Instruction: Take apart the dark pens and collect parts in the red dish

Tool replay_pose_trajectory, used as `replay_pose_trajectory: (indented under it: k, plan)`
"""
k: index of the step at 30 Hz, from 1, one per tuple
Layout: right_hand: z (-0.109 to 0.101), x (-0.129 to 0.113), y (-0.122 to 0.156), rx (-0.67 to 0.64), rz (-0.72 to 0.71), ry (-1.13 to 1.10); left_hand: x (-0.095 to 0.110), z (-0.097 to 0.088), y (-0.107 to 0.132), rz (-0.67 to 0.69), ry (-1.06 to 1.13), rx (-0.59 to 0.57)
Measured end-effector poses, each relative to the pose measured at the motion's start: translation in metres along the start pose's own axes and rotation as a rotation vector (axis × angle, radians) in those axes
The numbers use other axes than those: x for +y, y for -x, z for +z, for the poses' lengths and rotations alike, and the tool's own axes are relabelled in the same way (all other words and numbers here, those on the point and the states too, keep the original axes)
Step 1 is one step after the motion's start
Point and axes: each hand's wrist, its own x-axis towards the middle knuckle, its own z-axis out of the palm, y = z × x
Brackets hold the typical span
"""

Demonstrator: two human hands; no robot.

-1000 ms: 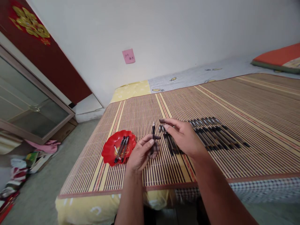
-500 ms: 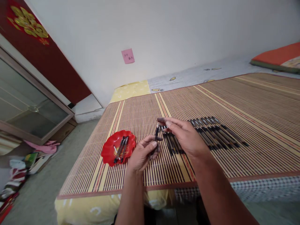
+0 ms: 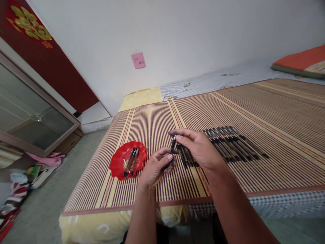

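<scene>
One head-worn view looks forward and down across a mat [image 3: 254,112], hands close at lower centre, a wall [image 3: 177,34] filling the top, floor [image 3: 38,210] at lower left.

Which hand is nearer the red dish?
Left. The left hand sits just right of the red dish, holding a pen; the right hand is farther right.

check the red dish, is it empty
No, the red dish holds a few dark pens lying across its middle.
</scene>
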Motion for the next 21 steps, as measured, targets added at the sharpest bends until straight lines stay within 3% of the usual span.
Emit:
replay_pose_trajectory:
  k: [13, 21]
  plan:
    - [-0.0025, 0.0075, -0.0017, 0.092, 0.002, -0.037, 0.0016, 0.0012, -0.0005, -0.009, -0.002, 0.006]
    - [-0.0034, 0.0011, -0.0006, 0.051, -0.006, 0.015, -0.0005, -0.0005, -0.0001, -0.024, -0.012, 0.028]
